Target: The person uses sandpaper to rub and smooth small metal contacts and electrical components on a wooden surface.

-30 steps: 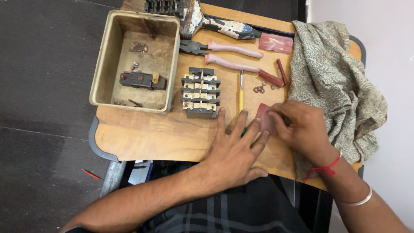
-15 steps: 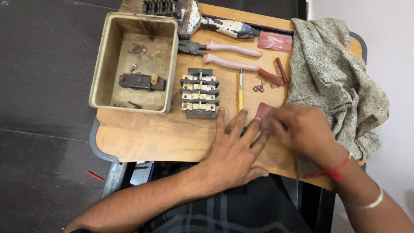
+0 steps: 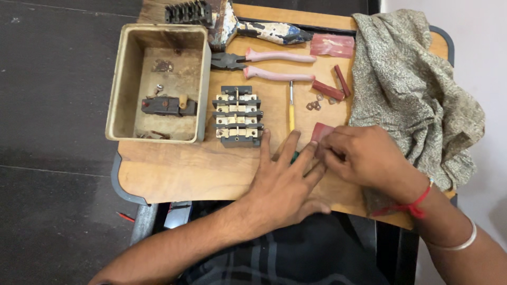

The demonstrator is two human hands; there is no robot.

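tray (image 3: 117, 79) | pliers (image 3: 274, 63) | switch block (image 3: 237, 116) | cloth (image 3: 412, 84) | screwdriver (image 3: 291, 108)

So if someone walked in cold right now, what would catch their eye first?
Probably the two hands at the near edge: the left hand spread flat on the wooden board, the right hand pinching a reddish-brown sheet. Then the pink-handled pliers at top centre and the black terminal block beside the beige tray.

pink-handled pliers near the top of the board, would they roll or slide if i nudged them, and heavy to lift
The pliers lie flat with both handles spread, so they would probably slide rather than roll. The metal head looks solid, so likely nose-heavy when lifted by the handles. The smooth pink grips may be a little slippery on the wooden board.
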